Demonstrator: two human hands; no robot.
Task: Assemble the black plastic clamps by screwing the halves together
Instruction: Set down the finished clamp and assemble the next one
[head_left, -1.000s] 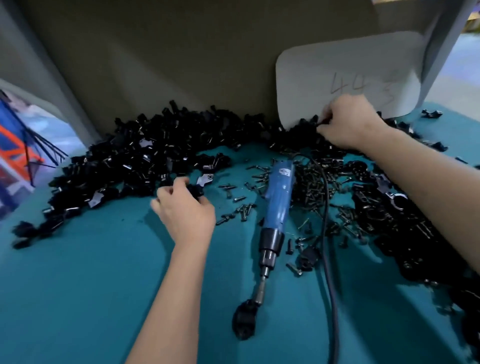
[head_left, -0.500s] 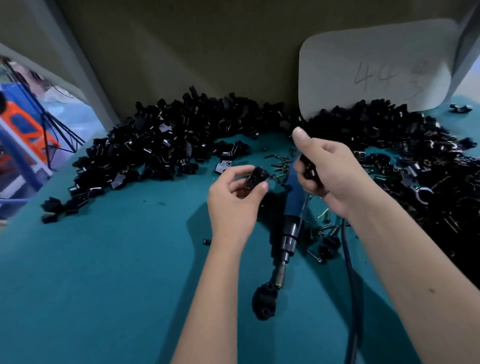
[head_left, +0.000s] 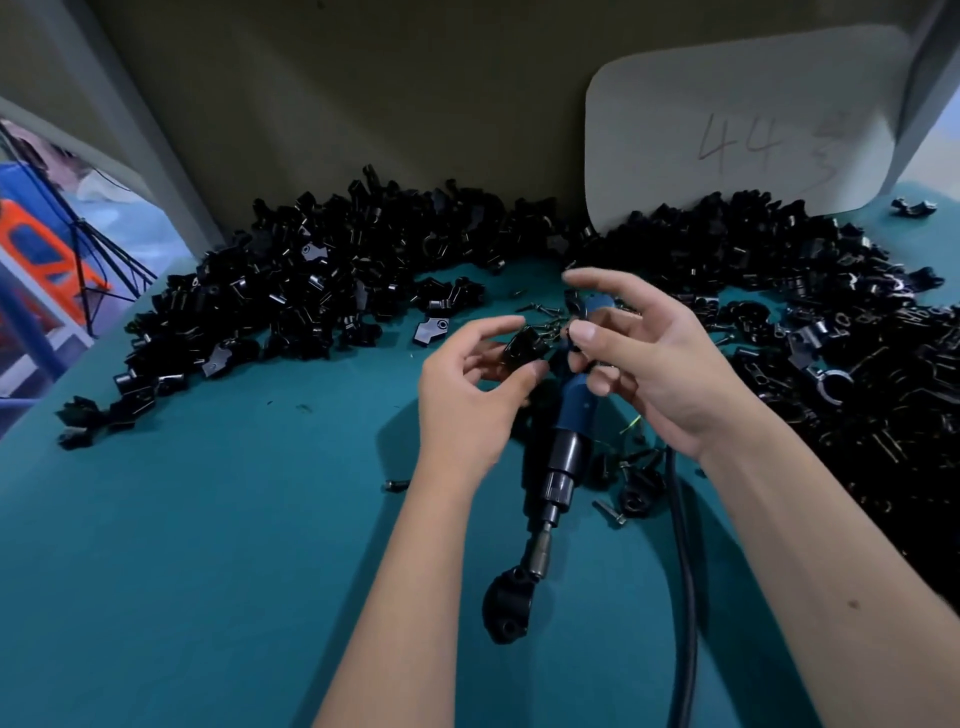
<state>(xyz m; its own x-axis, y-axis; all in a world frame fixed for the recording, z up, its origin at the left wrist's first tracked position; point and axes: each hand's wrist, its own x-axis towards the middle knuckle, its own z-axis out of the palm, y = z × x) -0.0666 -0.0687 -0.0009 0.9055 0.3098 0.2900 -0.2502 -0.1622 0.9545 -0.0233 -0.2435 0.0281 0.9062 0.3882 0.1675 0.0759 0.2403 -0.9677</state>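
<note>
L hand (head_left: 470, 395) pinches a clamp half (head_left: 524, 349), R hand (head_left: 654, 364) pinches another (head_left: 574, 332) – electric screwdriver (head_left: 563, 447) lies lengthwise, bit toward the person, tip at an assembled clamp (head_left: 509, 605)

My left hand (head_left: 470, 400) and right hand (head_left: 660, 369) meet above the table (head_left: 182, 571), each pinching a clamp half (head_left: 524, 348), the right one's piece (head_left: 574, 335) just beside the left's. Under them lies the screwdriver (head_left: 563, 447), its tip in an assembled clamp (head_left: 506, 603) nearest me, its cable (head_left: 685, 571) to its right. Behind, a heap of clamp parts (head_left: 311, 291) runs along the back wall, with a card (head_left: 737, 130) leaning behind it at right and loose screws (head_left: 540, 312) before it.
</note>
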